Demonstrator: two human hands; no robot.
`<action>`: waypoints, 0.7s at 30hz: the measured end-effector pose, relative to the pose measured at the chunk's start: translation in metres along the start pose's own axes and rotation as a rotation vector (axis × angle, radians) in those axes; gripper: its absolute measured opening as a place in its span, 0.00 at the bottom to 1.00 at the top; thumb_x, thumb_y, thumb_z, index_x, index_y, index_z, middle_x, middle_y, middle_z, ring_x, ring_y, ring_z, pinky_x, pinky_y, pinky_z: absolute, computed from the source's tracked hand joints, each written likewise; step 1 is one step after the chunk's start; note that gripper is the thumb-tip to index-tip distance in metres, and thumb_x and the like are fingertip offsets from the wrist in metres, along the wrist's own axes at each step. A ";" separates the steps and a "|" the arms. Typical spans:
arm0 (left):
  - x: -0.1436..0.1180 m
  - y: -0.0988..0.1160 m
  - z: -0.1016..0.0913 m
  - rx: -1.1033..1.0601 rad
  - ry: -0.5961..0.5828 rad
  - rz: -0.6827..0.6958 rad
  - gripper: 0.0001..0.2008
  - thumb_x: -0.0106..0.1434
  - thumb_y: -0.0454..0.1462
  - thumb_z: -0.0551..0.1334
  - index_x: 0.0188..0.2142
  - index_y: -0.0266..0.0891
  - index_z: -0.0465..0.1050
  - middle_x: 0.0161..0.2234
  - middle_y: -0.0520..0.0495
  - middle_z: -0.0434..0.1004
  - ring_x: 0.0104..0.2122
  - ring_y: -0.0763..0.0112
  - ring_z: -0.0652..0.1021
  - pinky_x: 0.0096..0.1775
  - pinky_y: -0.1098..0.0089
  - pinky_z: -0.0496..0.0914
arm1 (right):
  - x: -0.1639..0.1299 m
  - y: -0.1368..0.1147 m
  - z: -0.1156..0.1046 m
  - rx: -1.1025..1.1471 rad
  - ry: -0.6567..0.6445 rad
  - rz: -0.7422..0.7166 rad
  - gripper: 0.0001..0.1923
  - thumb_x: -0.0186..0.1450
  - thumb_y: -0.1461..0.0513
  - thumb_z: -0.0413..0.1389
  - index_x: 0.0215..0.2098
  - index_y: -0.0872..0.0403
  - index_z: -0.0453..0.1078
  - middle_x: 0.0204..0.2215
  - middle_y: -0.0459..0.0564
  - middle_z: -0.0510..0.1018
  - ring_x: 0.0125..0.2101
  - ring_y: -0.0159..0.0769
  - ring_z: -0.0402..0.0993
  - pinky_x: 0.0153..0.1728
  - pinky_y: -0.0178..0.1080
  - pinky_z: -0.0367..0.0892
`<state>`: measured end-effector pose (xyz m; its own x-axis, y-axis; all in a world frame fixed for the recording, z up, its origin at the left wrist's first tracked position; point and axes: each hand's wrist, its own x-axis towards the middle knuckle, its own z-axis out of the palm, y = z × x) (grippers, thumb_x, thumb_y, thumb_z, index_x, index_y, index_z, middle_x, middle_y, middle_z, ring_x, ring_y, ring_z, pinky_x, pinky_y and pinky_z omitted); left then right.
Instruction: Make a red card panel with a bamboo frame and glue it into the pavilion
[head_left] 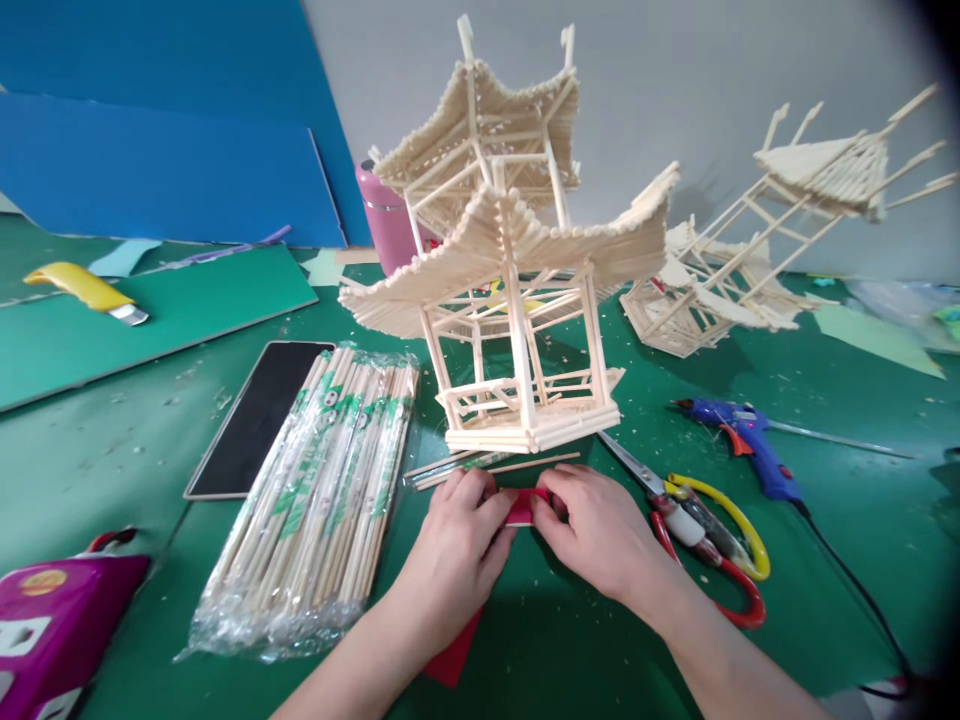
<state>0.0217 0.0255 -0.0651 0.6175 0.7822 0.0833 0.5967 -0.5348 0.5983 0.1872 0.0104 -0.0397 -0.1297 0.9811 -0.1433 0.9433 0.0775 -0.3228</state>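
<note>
Both hands meet at the front middle of the green table, pinching a small piece of red paper between them. My left hand has its fingers closed on the left end of the paper. On the other end, the fingers of my right hand are bent and closed. A second red piece lies partly under my left wrist. Just beyond the hands stands a two-tiered pavilion model built of wooden sticks. A few loose sticks lie at its base.
To the left are a bag of chopsticks, a phone, a yellow cutter and a purple power strip. Scissors and a corded blue glue gun lie right. Behind stand a pink bottle and a tilted stick model.
</note>
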 end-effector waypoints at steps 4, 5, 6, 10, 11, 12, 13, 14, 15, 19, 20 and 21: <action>-0.001 0.002 -0.001 0.009 0.134 -0.006 0.17 0.58 0.37 0.57 0.47 0.36 0.64 0.39 0.40 0.67 0.40 0.58 0.69 0.41 0.57 0.67 | -0.004 0.006 -0.004 0.046 -0.002 -0.027 0.08 0.61 0.64 0.47 0.25 0.53 0.63 0.23 0.44 0.69 0.25 0.31 0.66 0.25 0.33 0.55; -0.002 0.004 -0.002 0.013 0.180 -0.004 0.18 0.58 0.37 0.58 0.48 0.36 0.63 0.40 0.40 0.66 0.41 0.57 0.68 0.42 0.56 0.67 | -0.005 0.007 -0.006 0.057 -0.005 -0.043 0.08 0.62 0.64 0.47 0.25 0.53 0.63 0.23 0.44 0.69 0.26 0.31 0.66 0.26 0.32 0.56; -0.002 0.005 -0.003 0.015 0.218 0.003 0.19 0.58 0.37 0.58 0.48 0.36 0.63 0.41 0.40 0.66 0.42 0.57 0.68 0.42 0.56 0.66 | -0.007 0.008 -0.009 0.069 -0.012 -0.068 0.07 0.62 0.64 0.48 0.25 0.53 0.63 0.23 0.44 0.69 0.26 0.32 0.66 0.27 0.32 0.57; -0.002 0.012 -0.005 -0.042 0.217 0.071 0.10 0.59 0.33 0.56 0.41 0.39 0.69 0.36 0.43 0.67 0.37 0.61 0.68 0.38 0.59 0.66 | -0.013 0.005 -0.019 0.157 -0.047 -0.220 0.04 0.60 0.66 0.51 0.27 0.53 0.65 0.26 0.45 0.69 0.30 0.33 0.65 0.30 0.34 0.58; -0.002 0.014 -0.006 -0.073 0.205 0.087 0.08 0.59 0.32 0.55 0.37 0.39 0.71 0.34 0.44 0.67 0.35 0.63 0.68 0.37 0.61 0.66 | -0.014 0.003 -0.021 0.194 -0.042 -0.242 0.04 0.59 0.67 0.51 0.27 0.53 0.65 0.26 0.45 0.69 0.31 0.33 0.65 0.31 0.34 0.58; -0.002 0.015 -0.007 -0.110 0.206 0.093 0.08 0.59 0.31 0.55 0.33 0.39 0.72 0.32 0.45 0.67 0.33 0.65 0.68 0.35 0.62 0.66 | -0.015 0.001 -0.022 0.239 -0.026 -0.247 0.05 0.58 0.68 0.52 0.27 0.53 0.64 0.27 0.44 0.68 0.32 0.33 0.64 0.32 0.34 0.59; -0.001 0.016 -0.007 -0.154 0.217 0.090 0.08 0.59 0.30 0.55 0.31 0.39 0.72 0.30 0.45 0.67 0.32 0.66 0.68 0.34 0.64 0.66 | -0.015 -0.001 -0.024 0.295 0.000 -0.243 0.05 0.57 0.69 0.52 0.27 0.53 0.64 0.28 0.44 0.68 0.32 0.33 0.64 0.33 0.34 0.59; 0.000 0.017 -0.008 -0.204 0.235 0.081 0.08 0.59 0.29 0.55 0.29 0.38 0.72 0.29 0.46 0.67 0.31 0.67 0.68 0.33 0.65 0.66 | -0.015 -0.003 -0.024 0.363 0.025 -0.234 0.06 0.56 0.70 0.52 0.28 0.53 0.64 0.28 0.44 0.68 0.33 0.33 0.64 0.34 0.34 0.60; 0.000 0.017 -0.009 -0.260 0.250 0.066 0.08 0.58 0.29 0.55 0.29 0.37 0.72 0.28 0.46 0.67 0.30 0.68 0.68 0.32 0.66 0.66 | -0.014 -0.004 -0.024 0.442 0.044 -0.226 0.06 0.57 0.70 0.52 0.28 0.53 0.64 0.29 0.44 0.68 0.34 0.32 0.64 0.35 0.34 0.60; 0.003 0.017 -0.012 -0.538 0.187 -0.010 0.07 0.58 0.31 0.57 0.25 0.36 0.71 0.23 0.48 0.69 0.27 0.70 0.69 0.29 0.70 0.66 | -0.014 -0.008 -0.019 0.797 0.030 -0.146 0.03 0.63 0.64 0.50 0.34 0.52 0.65 0.30 0.44 0.69 0.31 0.30 0.66 0.32 0.32 0.63; 0.003 0.017 -0.012 -0.606 0.167 -0.042 0.08 0.58 0.32 0.57 0.24 0.37 0.71 0.22 0.49 0.69 0.26 0.71 0.69 0.28 0.70 0.65 | -0.015 -0.008 -0.016 0.868 0.022 -0.102 0.05 0.63 0.62 0.50 0.38 0.52 0.64 0.30 0.44 0.69 0.31 0.29 0.67 0.31 0.32 0.64; 0.003 0.017 -0.012 -0.665 0.157 -0.077 0.10 0.59 0.33 0.57 0.23 0.37 0.71 0.22 0.50 0.68 0.25 0.71 0.69 0.27 0.71 0.65 | -0.016 -0.008 -0.014 0.921 0.022 -0.054 0.07 0.63 0.61 0.51 0.41 0.52 0.63 0.31 0.45 0.69 0.31 0.30 0.67 0.31 0.32 0.64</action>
<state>0.0271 0.0230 -0.0451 0.4741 0.8742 0.1051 0.1636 -0.2047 0.9650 0.1860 -0.0034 -0.0220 -0.1518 0.9842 -0.0913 0.3192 -0.0386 -0.9469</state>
